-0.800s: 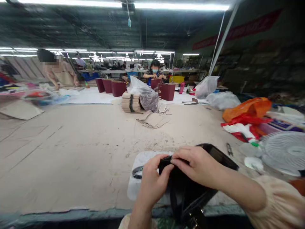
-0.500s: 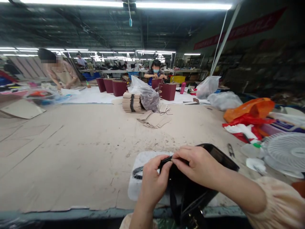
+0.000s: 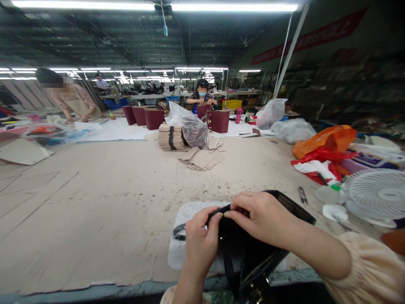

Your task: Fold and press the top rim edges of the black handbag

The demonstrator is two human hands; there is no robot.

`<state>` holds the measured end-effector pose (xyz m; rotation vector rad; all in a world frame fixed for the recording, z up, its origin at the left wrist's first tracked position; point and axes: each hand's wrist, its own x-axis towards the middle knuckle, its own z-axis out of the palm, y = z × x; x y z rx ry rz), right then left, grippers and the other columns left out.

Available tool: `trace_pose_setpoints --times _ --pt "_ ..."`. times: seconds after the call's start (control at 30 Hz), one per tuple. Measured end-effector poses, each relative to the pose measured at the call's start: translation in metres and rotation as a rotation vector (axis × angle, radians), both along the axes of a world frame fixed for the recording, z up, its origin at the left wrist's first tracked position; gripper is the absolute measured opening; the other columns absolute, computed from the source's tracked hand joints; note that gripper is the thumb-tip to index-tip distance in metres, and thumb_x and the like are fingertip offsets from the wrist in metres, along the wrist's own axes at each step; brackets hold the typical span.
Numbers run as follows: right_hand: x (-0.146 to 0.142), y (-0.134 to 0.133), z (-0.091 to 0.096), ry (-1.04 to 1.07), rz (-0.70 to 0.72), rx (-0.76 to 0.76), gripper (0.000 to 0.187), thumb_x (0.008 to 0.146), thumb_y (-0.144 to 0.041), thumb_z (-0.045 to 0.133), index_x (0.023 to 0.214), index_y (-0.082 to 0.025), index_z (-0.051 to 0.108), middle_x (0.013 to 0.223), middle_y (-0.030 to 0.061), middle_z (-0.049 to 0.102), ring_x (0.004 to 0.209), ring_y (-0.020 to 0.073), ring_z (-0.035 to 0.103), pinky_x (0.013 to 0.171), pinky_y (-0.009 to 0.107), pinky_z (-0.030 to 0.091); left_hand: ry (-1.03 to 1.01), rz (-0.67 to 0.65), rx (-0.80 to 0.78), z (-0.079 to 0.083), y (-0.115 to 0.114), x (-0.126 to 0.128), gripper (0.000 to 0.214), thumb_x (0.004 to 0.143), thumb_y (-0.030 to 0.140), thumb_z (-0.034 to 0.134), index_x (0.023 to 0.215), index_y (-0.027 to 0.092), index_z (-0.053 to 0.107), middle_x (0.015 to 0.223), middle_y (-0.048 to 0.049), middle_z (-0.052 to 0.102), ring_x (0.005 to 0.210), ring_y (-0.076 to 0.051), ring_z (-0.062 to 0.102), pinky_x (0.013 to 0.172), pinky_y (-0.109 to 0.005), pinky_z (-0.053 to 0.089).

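A black handbag (image 3: 262,257) with gold-coloured fittings lies tilted at the table's front edge, partly over a white sheet (image 3: 179,255). My left hand (image 3: 202,236) pinches the bag's black edge strip between thumb and fingers. Close beside it, my right hand (image 3: 259,215) grips the same edge, thumb below and fingers on top. A small gap of strip shows between the two hands. Left of my left hand, a black loop (image 3: 179,233) rests on the white sheet. My right hand and forearm hide part of the bag.
Small snips (image 3: 303,196), a white fan (image 3: 379,196) and an orange bag (image 3: 325,141) lie to the right. Ahead are a stack of cardboard pieces (image 3: 166,138), loose card strips (image 3: 202,159) and maroon bags (image 3: 218,121). Two co-workers stand or sit across the table.
My hands have moved slightly apart along the black strip, showing more of it between them. The view has shifted a little to the right.
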<state>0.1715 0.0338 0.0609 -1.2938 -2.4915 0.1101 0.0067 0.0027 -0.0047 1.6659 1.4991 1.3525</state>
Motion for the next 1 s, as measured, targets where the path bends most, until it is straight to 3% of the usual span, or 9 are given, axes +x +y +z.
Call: trace_pose_setpoints --times 0.27,0.5,1.0 --pt "0.021 -0.001 0.002 -0.035 -0.016 -0.036 0.019 0.087 -0.034 0.051 0.079 -0.023 0.064 0.074 -0.0013 0.062 0.069 0.0112 0.057 0.064 0.022 0.037 -0.008 0.060 -0.020 0.002 0.000 0.003 0.019 0.082 0.031 0.054 0.086 0.020 0.069 0.078 -0.0015 0.071 0.070 -0.016 0.064 0.072 -0.027 0.050" --pt "0.018 -0.002 0.001 -0.084 -0.112 0.040 0.021 0.086 -0.035 0.052 0.074 -0.022 0.065 0.071 -0.0007 0.063 0.067 0.0128 0.058 0.061 0.024 0.036 -0.007 0.072 -0.004 0.002 -0.001 0.004 0.019 0.080 0.033 0.055 0.083 0.019 0.069 0.075 -0.0015 0.070 0.065 -0.015 0.062 0.068 -0.026 0.049" --pt "0.015 0.000 0.002 -0.072 -0.126 0.044 0.021 0.084 -0.034 0.054 0.072 -0.022 0.067 0.070 -0.0002 0.065 0.066 0.0129 0.058 0.060 0.025 0.036 0.000 0.053 -0.012 0.005 0.000 0.004 0.019 0.081 0.032 0.054 0.083 0.017 0.066 0.074 -0.0022 0.068 0.067 -0.015 0.062 0.068 -0.026 0.050"
